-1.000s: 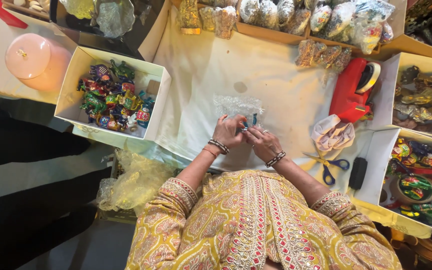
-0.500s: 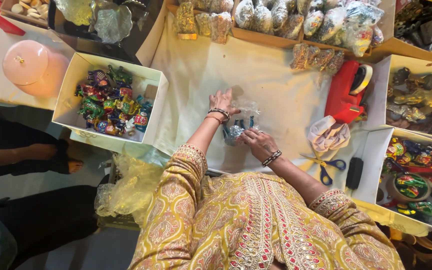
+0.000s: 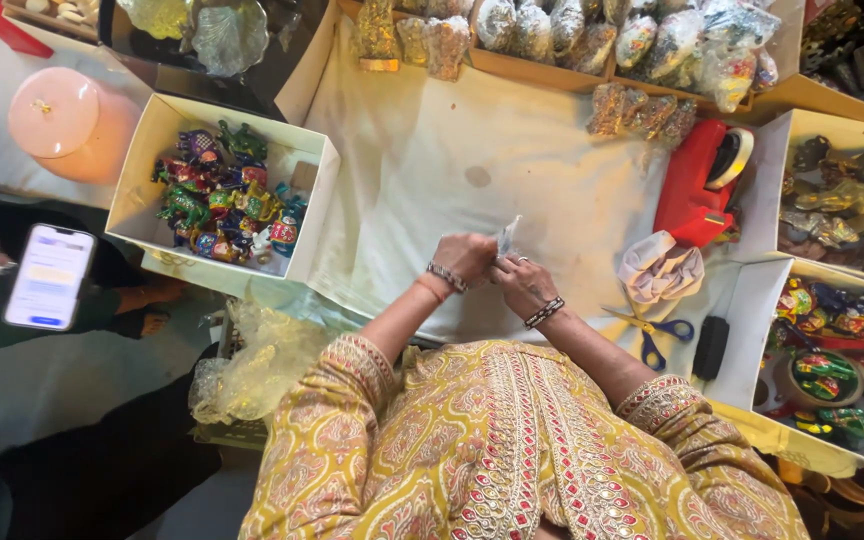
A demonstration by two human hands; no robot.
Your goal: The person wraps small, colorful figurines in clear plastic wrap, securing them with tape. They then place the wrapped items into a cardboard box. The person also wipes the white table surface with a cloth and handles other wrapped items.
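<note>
**Both hands close again on a small clear packet at mid-counter**

At the far left, another person's arm holds a lit smartphone (image 3: 49,276), apart from the work. Next to it stands a round pale pink lidded container (image 3: 64,120), then an open white cardboard box of small bright painted figurines (image 3: 220,203). Below that box a crumpled yellowish clear plastic bag (image 3: 257,360) hangs off the edge of the counter (image 3: 422,150), which is covered in a cream cloth.

Half a second ago the left hand was lifted with its fingers spread above the packet; it has come back down and now meets the right hand. From that, the packet seems to be getting closed or folded rather than filled.

The left hand (image 3: 464,258), a beaded bracelet on its wrist, is curled nearly shut, fingertips pinching the small clear plastic packet (image 3: 505,238), which sticks up just above the knuckles at the middle of the cloth. The right hand (image 3: 524,286) touches the left, fingers bent and pressed to the same packet from the other side; what is inside it is too small to tell.

Further right lie a crumpled beige cloth pouch (image 3: 660,270), a red tape dispenser (image 3: 697,183), blue-and-yellow-handled scissors (image 3: 655,332), and a second white box of painted trinkets (image 3: 832,350).
</note>
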